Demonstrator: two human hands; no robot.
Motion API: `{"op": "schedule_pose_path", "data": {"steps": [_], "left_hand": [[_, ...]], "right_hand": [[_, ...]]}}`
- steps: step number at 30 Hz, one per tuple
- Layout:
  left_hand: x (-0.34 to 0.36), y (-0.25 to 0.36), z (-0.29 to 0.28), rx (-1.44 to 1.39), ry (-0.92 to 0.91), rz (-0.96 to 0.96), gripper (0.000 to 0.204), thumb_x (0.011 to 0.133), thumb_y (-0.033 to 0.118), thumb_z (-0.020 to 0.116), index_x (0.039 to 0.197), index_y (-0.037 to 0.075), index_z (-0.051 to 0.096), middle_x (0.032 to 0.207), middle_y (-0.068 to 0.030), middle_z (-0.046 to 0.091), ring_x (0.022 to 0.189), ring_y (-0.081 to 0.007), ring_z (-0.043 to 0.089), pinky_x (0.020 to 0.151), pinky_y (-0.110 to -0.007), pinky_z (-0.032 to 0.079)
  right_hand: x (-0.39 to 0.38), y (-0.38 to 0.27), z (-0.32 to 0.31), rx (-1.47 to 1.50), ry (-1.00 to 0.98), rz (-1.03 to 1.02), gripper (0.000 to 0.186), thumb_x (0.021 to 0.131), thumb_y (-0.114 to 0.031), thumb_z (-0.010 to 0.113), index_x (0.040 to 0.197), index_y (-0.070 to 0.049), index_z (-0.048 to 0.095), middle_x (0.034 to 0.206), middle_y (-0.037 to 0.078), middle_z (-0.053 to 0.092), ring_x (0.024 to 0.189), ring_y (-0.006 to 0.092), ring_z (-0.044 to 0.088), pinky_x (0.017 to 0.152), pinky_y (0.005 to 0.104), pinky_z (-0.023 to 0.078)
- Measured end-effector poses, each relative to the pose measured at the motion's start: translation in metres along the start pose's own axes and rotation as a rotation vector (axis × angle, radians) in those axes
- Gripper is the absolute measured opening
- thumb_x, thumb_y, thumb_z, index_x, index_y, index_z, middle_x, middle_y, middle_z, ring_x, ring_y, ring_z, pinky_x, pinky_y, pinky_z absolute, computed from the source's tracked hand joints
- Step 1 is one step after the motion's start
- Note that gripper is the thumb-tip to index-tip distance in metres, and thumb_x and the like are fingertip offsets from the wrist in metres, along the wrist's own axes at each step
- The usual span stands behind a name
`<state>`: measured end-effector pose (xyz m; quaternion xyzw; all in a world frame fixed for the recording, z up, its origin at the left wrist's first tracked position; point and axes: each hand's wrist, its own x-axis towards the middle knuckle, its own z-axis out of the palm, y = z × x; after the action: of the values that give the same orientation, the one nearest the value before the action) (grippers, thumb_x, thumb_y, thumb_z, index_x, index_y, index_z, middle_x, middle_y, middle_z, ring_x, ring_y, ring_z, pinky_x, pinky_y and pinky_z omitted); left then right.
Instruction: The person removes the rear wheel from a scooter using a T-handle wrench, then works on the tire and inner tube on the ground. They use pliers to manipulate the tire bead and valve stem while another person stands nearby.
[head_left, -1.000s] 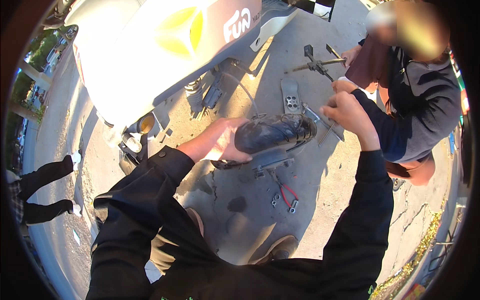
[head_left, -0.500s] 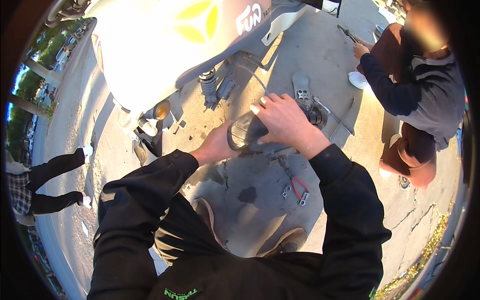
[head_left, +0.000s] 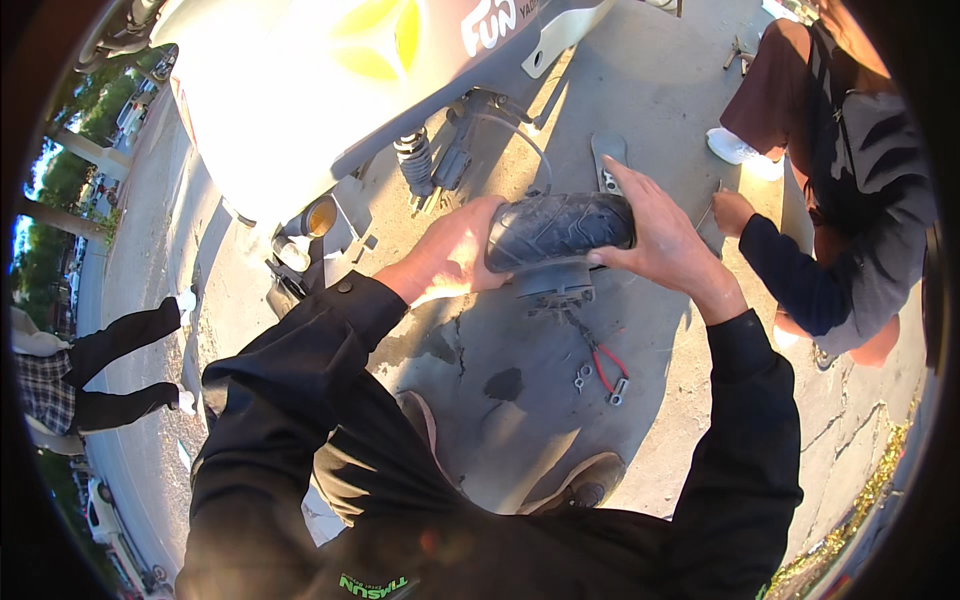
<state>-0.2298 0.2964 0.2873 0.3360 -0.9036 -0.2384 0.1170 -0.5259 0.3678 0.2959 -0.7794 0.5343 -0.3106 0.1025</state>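
Observation:
A small black wheel with a treaded tyre (head_left: pixel 562 228) is held between my two hands, tread up toward me. On its left side, my left hand (head_left: pixel 452 252) grips the tyre's edge. Fingers and thumb of my right hand (head_left: pixel 668 236) clasp the opposite side. A round dark hub part (head_left: pixel 553 280) shows just below the tyre. Beyond the wheel, a thin cable (head_left: pixel 535 152) curves down from the scooter's underside. Red-handled pliers (head_left: pixel 605 368) lie on the ground nearer me, beside small metal pieces (head_left: pixel 583 377).
A pale scooter body (head_left: pixel 290 100) fills the upper left, with a coil-spring shock absorber (head_left: pixel 414 165) under it. Behind the wheel lies a flat grey metal piece (head_left: pixel 602 150). A co-worker (head_left: pixel 860 210) crouches at the right, one hand (head_left: pixel 733 212) on a thin rod. Another person (head_left: pixel 100 380) stands far left.
The wheel has turned so its tread faces up, and my right hand has shifted from its top to its right side. The co-worker's hand has moved lower, away from the tool held before.

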Motion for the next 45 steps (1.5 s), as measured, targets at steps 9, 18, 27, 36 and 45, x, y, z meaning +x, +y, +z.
{"op": "schedule_pose_path", "data": {"steps": [9, 18, 27, 36, 45], "left_hand": [[-0.046, 0.017, 0.005, -0.008, -0.185, -0.052, 0.081, 0.060, 0.013, 0.086, 0.130, -0.001, 0.048, 0.113, -0.0220, 0.060, 0.106, -0.0430, 0.060, 0.088, -0.045, 0.052], [-0.019, 0.017, 0.011, 0.015, -0.269, -0.002, 0.061, 0.057, 0.023, 0.088, 0.101, 0.002, 0.052, 0.095, -0.0163, 0.061, 0.090, -0.0385, 0.064, 0.077, -0.045, 0.054], [0.036, 0.015, -0.002, -0.084, -0.305, -0.030, 0.055, 0.059, 0.019, 0.082, 0.105, 0.002, 0.059, 0.092, -0.0194, 0.068, 0.086, -0.0411, 0.068, 0.075, -0.045, 0.055], [0.072, 0.011, -0.009, -0.077, -0.247, -0.064, 0.048, 0.056, 0.018, 0.082, 0.100, 0.002, 0.069, 0.086, -0.0183, 0.070, 0.084, -0.0382, 0.070, 0.076, -0.040, 0.055], [0.110, 0.011, -0.017, -0.125, -0.350, -0.408, 0.053, 0.066, 0.013, 0.081, 0.113, -0.003, 0.066, 0.091, -0.0133, 0.073, 0.081, -0.0180, 0.067, 0.079, -0.032, 0.053]], "right_hand": [[-0.003, -0.088, 0.069, -0.583, -0.156, -0.322, 0.041, 0.074, -0.028, 0.078, 0.103, -0.002, 0.064, 0.087, 0.010, 0.065, 0.079, 0.0223, 0.066, 0.071, 0.0363, 0.051], [0.014, -0.055, 0.047, -0.111, -0.443, -0.247, 0.052, 0.061, -0.024, 0.089, 0.098, -0.003, 0.059, 0.090, 0.010, 0.067, 0.083, 0.0282, 0.071, 0.070, 0.0386, 0.056], [0.054, -0.012, 0.021, 0.072, -0.483, -0.220, 0.049, 0.059, -0.027, 0.092, 0.096, -0.003, 0.070, 0.084, 0.011, 0.073, 0.080, 0.0337, 0.072, 0.072, 0.0413, 0.058], [-0.077, 0.215, 0.037, -0.285, 0.411, 0.865, 0.046, 0.102, -0.027, 0.056, 0.139, 0.001, 0.054, 0.129, 0.024, 0.065, 0.116, 0.0414, 0.063, 0.099, 0.0484, 0.050], [-0.192, 0.337, 0.092, -0.715, -0.116, 0.788, 0.025, 0.098, -0.008, 0.052, 0.122, -0.003, 0.056, 0.127, 0.017, 0.057, 0.122, 0.0372, 0.056, 0.091, 0.0466, 0.055]]}}
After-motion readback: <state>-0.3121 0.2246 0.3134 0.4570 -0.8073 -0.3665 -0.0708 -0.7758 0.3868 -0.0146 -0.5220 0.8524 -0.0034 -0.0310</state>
